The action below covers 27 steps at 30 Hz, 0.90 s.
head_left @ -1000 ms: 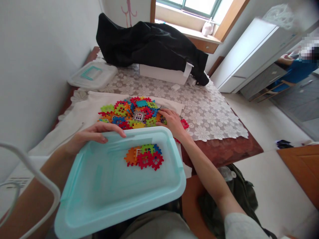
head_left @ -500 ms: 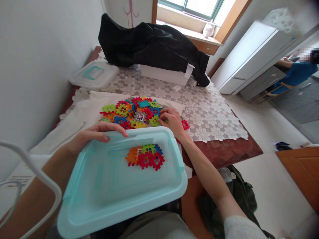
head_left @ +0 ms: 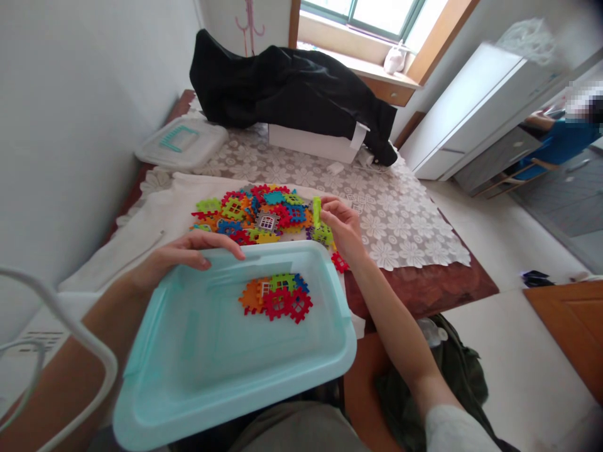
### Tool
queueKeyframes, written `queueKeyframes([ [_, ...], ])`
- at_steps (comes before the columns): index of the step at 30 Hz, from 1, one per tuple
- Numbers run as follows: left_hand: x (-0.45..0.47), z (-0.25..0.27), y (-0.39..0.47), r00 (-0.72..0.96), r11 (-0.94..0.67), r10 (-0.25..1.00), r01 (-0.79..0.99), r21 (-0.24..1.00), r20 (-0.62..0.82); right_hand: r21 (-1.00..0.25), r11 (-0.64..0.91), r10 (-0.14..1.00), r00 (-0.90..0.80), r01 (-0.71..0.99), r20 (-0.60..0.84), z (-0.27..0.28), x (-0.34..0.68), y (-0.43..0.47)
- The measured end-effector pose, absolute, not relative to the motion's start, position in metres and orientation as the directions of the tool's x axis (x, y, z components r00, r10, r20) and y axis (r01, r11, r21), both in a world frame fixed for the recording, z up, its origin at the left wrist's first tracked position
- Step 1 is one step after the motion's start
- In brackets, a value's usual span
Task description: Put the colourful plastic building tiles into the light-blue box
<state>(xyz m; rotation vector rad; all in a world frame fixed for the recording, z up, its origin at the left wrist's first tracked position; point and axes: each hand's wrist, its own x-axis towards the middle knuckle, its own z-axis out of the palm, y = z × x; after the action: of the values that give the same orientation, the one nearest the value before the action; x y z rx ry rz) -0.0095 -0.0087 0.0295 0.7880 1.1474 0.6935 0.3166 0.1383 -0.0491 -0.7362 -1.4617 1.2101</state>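
Observation:
My left hand (head_left: 200, 248) grips the far left rim of a light teal plastic box (head_left: 198, 376), thumb inside and fingers along the edge. The box tilts toward me over my lap. Several interlocking building pieces (head_left: 277, 298) in orange, red, green and blue lie on its floor. Just past the far right corner, my right hand (head_left: 342, 220) pinches a lime-green building piece (head_left: 317, 212), seen edge-on and held above the table. Beside that hand spreads a heap of colourful building pieces (head_left: 254, 213), some with window cut-outs, on a white cloth.
A box lid (head_left: 183, 143) with a teal handle lies at the table's back left. Black fabric (head_left: 292, 88) drapes over a white box (head_left: 308, 143) at the back. A white cable (head_left: 89, 345) loops at the left. A person in blue (head_left: 560, 144) is far right.
My right hand has lifted out of the heap's right side and moved slightly right, now with a lime-green building piece in its fingers. My left hand keeps its hold on the box.

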Motion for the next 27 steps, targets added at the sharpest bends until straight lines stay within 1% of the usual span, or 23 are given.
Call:
queueKeyframes([
  [3, -0.010, 0.029, -0.008, 0.277, 0.552, 0.812, -0.074, 0.831, -0.514, -0.929, 0.263, 0.839, -0.414, -0.260, 0.354, -0.038, 0.315, 0.123],
  [5, -0.011, 0.029, -0.009, 0.277, 0.549, 0.813, -0.075, 0.833, -0.511, -0.926, 0.270, 0.772, -0.516, -0.262, 0.371, -0.033, 0.314, 0.116],
  [7, -0.010, 0.028, -0.009, 0.264, 0.544, 0.820, -0.083, 0.835, -0.508, -0.931, 0.293, 0.750, -0.551, -0.218, 0.366, -0.031, 0.314, 0.115],
  [10, -0.010, 0.028, -0.010, 0.253, 0.543, 0.823, -0.094, 0.834, -0.508, -0.922, 0.381, 0.791, -0.495, -0.061, 0.360, -0.039, 0.315, 0.125],
  [12, -0.009, 0.029, -0.010, 0.258, 0.546, 0.821, -0.099, 0.832, -0.509, -0.877, 0.466, 0.807, -0.465, 0.122, 0.364, -0.051, 0.317, 0.134],
  [13, -0.008, 0.029, -0.010, 0.260, 0.545, 0.822, -0.104, 0.832, -0.506, -0.831, 0.506, 0.808, -0.465, 0.232, 0.362, -0.057, 0.318, 0.137],
  [15, -0.007, 0.030, -0.011, 0.261, 0.540, 0.827, -0.118, 0.833, -0.499, -0.701, 0.568, 0.798, -0.496, 0.431, 0.342, -0.068, 0.321, 0.143],
  [17, -0.007, 0.031, -0.011, 0.262, 0.541, 0.826, -0.126, 0.831, -0.498, -0.586, 0.601, 0.787, -0.533, 0.543, 0.312, -0.077, 0.322, 0.146],
  [19, -0.007, 0.031, -0.011, 0.266, 0.548, 0.822, -0.125, 0.827, -0.504, -0.532, 0.607, 0.787, -0.542, 0.591, 0.295, -0.081, 0.322, 0.147],
  [21, -0.007, 0.030, -0.011, 0.270, 0.554, 0.817, -0.120, 0.823, -0.510, -0.506, 0.603, 0.794, -0.524, 0.617, 0.308, -0.082, 0.321, 0.148],
  [27, -0.007, 0.029, -0.012, 0.272, 0.532, 0.832, -0.141, 0.835, -0.484, -0.475, 0.640, 0.768, -0.511, 0.604, 0.385, -0.083, 0.318, 0.150],
])
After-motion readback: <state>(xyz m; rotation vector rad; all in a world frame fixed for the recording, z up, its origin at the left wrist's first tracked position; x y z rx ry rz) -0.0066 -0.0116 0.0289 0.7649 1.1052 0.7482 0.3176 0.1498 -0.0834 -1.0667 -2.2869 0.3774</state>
